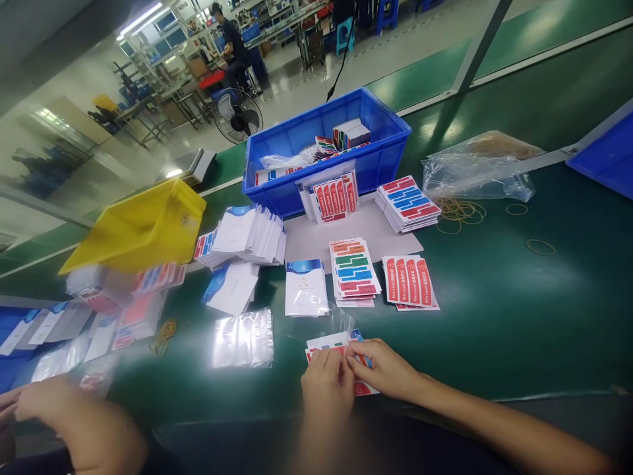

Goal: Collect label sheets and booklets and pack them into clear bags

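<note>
1. At six o'clock, the left hand [327, 381] and right hand [383, 368] work side by side, fingertips drawn together on printed label sheets [326, 342] and a clear bag [346, 323]; which fingers grip which layer I cannot tell.
2. From them, a co-worker's hand [52, 398] is at nine o'clock; flat clear bags [243, 338], nearer ten.
3. White-and-blue leaflets [305, 288] lie at eleven, multicolored label cards [354, 269] at twelve, red "Max Level" labels [408, 282] at one.
4. Beyond, a yellow bin [143, 221] sits at ten, a blue bin [336, 165] at twelve.
5. Farthest, at eleven, are a fan [238, 119] and a seated person [233, 45].
</note>
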`<state>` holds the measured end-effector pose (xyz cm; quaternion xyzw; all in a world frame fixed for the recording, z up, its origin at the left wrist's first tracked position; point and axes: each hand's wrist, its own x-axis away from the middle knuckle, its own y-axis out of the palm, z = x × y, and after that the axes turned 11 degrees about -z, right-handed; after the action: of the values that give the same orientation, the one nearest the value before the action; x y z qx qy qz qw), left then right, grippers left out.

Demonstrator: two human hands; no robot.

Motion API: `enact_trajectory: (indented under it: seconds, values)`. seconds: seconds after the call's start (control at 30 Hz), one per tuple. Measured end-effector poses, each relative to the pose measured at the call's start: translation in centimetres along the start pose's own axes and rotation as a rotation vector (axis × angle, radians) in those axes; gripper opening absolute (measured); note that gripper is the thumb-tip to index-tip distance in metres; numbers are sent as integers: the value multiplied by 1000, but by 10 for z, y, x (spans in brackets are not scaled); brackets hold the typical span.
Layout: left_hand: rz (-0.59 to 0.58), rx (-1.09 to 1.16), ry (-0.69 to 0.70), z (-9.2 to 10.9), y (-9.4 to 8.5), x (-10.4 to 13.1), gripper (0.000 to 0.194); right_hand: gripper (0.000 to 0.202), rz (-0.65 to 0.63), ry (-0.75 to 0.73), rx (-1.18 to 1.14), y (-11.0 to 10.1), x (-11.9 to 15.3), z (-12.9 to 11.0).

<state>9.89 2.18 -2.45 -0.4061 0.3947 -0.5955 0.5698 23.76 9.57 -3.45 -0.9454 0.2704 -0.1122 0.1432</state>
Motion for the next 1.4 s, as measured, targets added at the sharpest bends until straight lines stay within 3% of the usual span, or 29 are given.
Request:
enact_trajectory:
  seconds: [0.2, 0.43, 0.67, 0.87, 1.03, 1.23, 1.3, 1.4]
  values:
    - [133, -78, -84, -3, -13, 5, 22, 30, 12, 20, 42, 8, 3, 2]
    - [-117, 131, 65, 10, -27, 11, 21, 19, 62, 5, 79, -14, 3, -10]
    - [-135, 186, 42, 9, -26, 1, 21, 19, -3, 10, 98, -15, 4, -18]
    - [92, 97, -88, -12, -37, 9, 23, 21, 102, 42, 121, -21, 11, -6]
    - [226, 72, -211, -29, -61, 21, 21, 26, 171, 92, 9, -36, 31, 4]
    - [566, -29, -246, -38, -98, 36, 18, 85, 626, 83, 42, -34, 58, 32]
    - [608, -73, -195, -39, -102, 35, 16, 92, 594, 78, 44, -30, 61, 41]
    - [524, -154, -130, -39, -91, 26, 14, 90, 469, 138, 5, -22, 62, 47]
